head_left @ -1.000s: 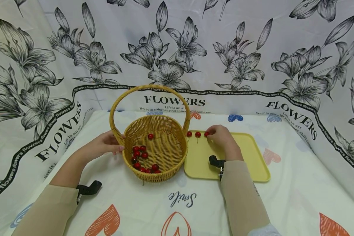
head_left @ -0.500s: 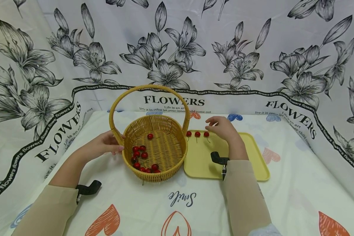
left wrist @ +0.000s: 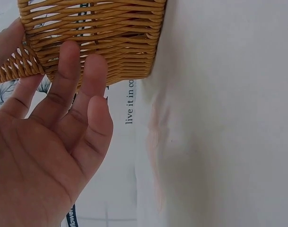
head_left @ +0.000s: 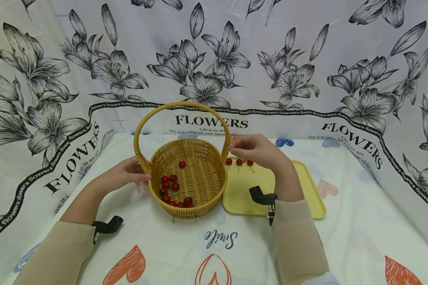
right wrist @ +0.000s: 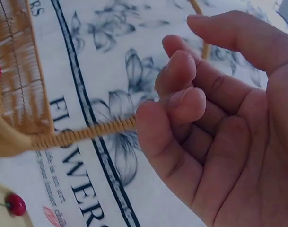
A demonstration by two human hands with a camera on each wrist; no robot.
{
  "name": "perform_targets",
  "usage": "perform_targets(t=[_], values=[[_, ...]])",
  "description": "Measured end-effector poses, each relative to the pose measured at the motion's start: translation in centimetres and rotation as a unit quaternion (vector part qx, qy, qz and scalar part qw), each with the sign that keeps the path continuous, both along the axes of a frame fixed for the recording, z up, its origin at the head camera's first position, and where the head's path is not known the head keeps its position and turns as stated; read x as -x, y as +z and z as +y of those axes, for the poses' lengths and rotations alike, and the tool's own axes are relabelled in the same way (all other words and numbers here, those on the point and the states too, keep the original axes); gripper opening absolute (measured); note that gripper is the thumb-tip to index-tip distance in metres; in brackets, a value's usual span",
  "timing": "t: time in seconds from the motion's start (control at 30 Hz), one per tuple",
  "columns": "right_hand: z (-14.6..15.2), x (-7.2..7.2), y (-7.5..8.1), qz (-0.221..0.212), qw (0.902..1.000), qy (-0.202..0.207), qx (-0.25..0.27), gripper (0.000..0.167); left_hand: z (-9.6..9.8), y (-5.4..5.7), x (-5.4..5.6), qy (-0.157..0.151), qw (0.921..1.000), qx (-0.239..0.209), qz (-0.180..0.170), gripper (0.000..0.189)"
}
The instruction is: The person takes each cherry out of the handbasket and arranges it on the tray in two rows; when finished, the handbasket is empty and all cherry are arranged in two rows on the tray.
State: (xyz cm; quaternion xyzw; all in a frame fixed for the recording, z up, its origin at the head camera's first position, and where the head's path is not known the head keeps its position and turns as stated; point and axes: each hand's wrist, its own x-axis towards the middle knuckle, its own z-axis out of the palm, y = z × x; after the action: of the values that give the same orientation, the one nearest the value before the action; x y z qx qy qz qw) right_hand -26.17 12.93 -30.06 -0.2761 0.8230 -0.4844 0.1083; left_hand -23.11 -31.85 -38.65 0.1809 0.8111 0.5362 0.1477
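Note:
A yellow wicker basket (head_left: 196,212) with a tall arched handle (head_left: 182,104) stands mid-table, with several red cherries (head_left: 175,186) inside, mostly at its left and front. My left hand (head_left: 123,174) pinches the basket's left side at the foot of the handle; in the left wrist view its other fingers (left wrist: 97,78) lie against or near the woven wall. My right hand (head_left: 262,152) is raised just right of the handle, fingers loosely curled and holding nothing. Below it, three cherries (head_left: 239,162) with stems sit in a row along the far edge of a yellow tray (head_left: 246,198).
The tray lies right beside the basket, partly covered by my right forearm. A white cloth (head_left: 157,253) printed with hearts covers the table. Behind it hangs a flower-printed curtain (head_left: 292,59). Black wrist cameras (head_left: 108,225) are strapped to both arms.
My right hand has let go of the third cherry on the tray, lifted, and moved left towards the basket handle. The left hand and the basket have stayed in place.

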Motion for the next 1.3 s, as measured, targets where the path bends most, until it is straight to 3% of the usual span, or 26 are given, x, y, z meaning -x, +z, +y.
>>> perform_targets(t=[0.2,0.47,0.67,0.87,1.0,1.1,1.3], values=[[-3.2,-0.7,-0.4,0.004,0.996,0.088,-0.016,0.016,0.1,0.1,0.1,0.001,1.0,0.003,-0.001,0.041],[-8.2,-2.0,-2.6,0.043,0.9824,0.142,-0.114,0.014,0.2,0.1,0.0,0.002,1.0,0.006,-0.003,0.041],[-11.5,-2.7,-5.0,0.099,0.9662,0.122,-0.204,0.01,0.5,0.2,0.1,0.003,1.0,0.006,0.003,0.043],[-13.2,-3.3,-6.9,0.088,0.9433,0.13,-0.293,0.015,0.3,0.1,-0.1,0.005,1.0,0.004,-0.002,0.041],[-13.5,-3.2,-7.7,0.081,0.9334,0.144,-0.319,0.017,0.3,0.1,-0.2,0.001,1.0,0.006,0.002,0.041],[-13.4,-3.1,-7.7,0.09,0.9317,0.145,-0.321,0.017,0.4,0.2,-0.2,0.002,1.0,0.009,0.001,0.042],[-13.1,-3.0,-7.2,0.091,0.9433,0.141,-0.287,0.018,0.5,0.3,0.0,0.002,1.0,0.009,0.001,0.042]])
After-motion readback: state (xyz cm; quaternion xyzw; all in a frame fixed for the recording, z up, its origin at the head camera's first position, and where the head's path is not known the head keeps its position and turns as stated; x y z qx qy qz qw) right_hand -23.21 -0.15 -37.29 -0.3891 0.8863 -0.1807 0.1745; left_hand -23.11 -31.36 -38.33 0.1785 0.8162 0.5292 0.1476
